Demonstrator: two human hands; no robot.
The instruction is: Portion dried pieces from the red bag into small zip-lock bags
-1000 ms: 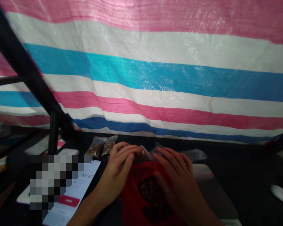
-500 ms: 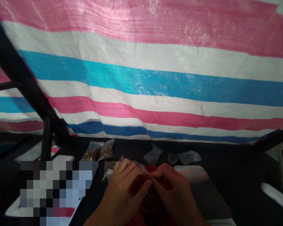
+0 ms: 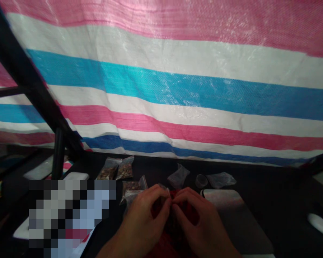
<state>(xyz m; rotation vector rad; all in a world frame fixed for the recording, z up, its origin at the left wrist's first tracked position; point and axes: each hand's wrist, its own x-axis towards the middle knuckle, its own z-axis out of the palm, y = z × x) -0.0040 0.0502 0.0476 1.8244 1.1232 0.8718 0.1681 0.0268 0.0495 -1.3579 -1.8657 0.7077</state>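
Two filled bags (image 3: 109,169) sit side by side at the back of the black table (image 3: 156,163), and two more (image 3: 131,191) overlap just left of the hands, so four look packed, each holding something brown and flaky. The nearer pair is hard to separate, so that count is my best reading. Two empty clear bags (image 3: 178,176) (image 3: 220,180) lie to the right, with one small clear cup (image 3: 201,181) between them, and those two look unused.

From the head camera, the left hand (image 3: 142,222) and right hand (image 3: 201,222) come together in front of the wearer, fingers curled and fingertips (image 3: 168,200) nearly meeting. Between them they pinch the thin top edge of a fifth clear bag (image 3: 163,188), though the hands hide most of it. The red bag (image 3: 172,236) sits low between the wrists, at the bottom of the view, and its dark contents are barely visible. One metal tray (image 3: 231,209) lies to the right of the hands, and one white object (image 3: 321,225) sits at the far right. A striped tarp (image 3: 161,89) hangs behind the table.
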